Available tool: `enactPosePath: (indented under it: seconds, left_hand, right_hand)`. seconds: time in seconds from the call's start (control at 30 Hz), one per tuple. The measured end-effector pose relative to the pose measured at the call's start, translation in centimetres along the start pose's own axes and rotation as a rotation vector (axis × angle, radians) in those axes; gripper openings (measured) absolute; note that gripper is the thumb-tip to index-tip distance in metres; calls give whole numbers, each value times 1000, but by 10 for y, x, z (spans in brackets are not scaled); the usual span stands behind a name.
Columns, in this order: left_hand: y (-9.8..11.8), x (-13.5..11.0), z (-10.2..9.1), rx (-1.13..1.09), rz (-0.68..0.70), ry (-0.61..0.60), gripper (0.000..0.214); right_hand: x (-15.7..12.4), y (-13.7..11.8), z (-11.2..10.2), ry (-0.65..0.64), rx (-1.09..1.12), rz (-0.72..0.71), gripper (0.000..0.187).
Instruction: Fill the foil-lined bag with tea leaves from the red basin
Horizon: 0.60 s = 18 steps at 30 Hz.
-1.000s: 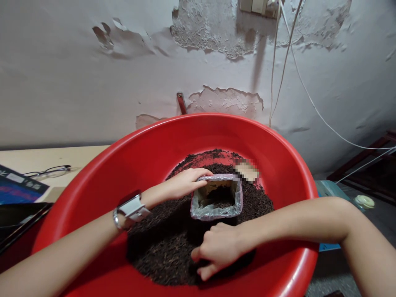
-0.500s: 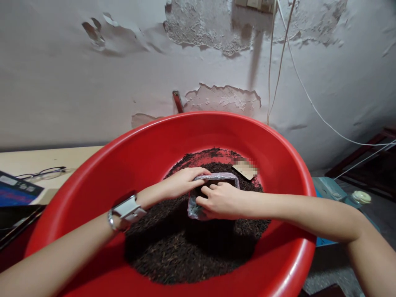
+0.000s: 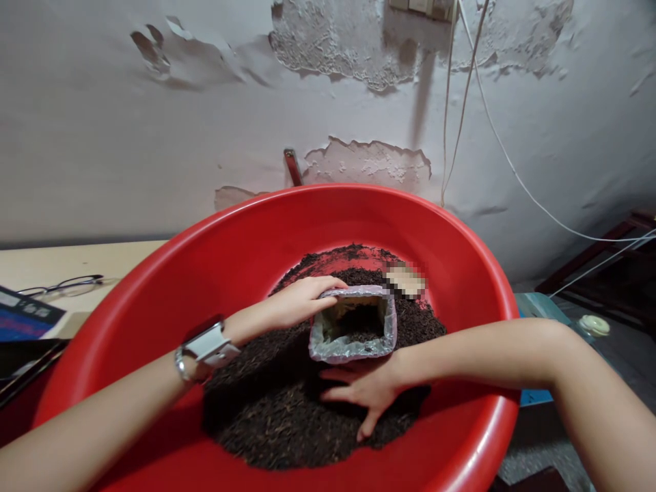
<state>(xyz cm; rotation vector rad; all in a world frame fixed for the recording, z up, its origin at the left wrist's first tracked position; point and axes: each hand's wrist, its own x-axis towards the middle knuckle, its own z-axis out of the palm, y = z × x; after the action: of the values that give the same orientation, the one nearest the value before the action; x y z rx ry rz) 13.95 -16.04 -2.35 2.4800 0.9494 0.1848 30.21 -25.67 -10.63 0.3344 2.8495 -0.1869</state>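
A box lined with clear plastic (image 3: 353,350) stands among dark, loose, tea-like leaves (image 3: 287,430) in a large red basin (image 3: 225,246). Some of the leaves lie inside the box. My left hand (image 3: 307,298) is closed on the box's back left rim, thumb and fingers on the plastic edge. Just in front of the box, my right hand (image 3: 363,389) reaches down to the leaves with its fingers spread and nothing held. Behind the box to the right lies a small tan card (image 3: 406,280), partly blurred out.
Eyeglasses (image 3: 64,285) and a dark blue box or book (image 3: 25,318) lie on a pale table (image 3: 102,256) at left. White cords (image 3: 499,143) hang along the peeling wall (image 3: 230,123). A jar with a pale lid (image 3: 594,325) stands at right.
My right hand has come out of the box's opening and moved down toward me onto the leaves, its fingers spreading. My left hand and the box have stayed in place.
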Motion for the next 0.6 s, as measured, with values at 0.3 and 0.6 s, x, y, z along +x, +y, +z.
enactPosePath:
  seconds: [0.3, 0.6]
  left_hand:
    - [1, 2, 0, 8, -7, -7, 39]
    - [-4, 1, 2, -5, 19, -1, 38]
  right_hand:
    - [1, 2, -18, -200, 265, 188, 95]
    - [3, -6, -26, -265, 556, 340, 96]
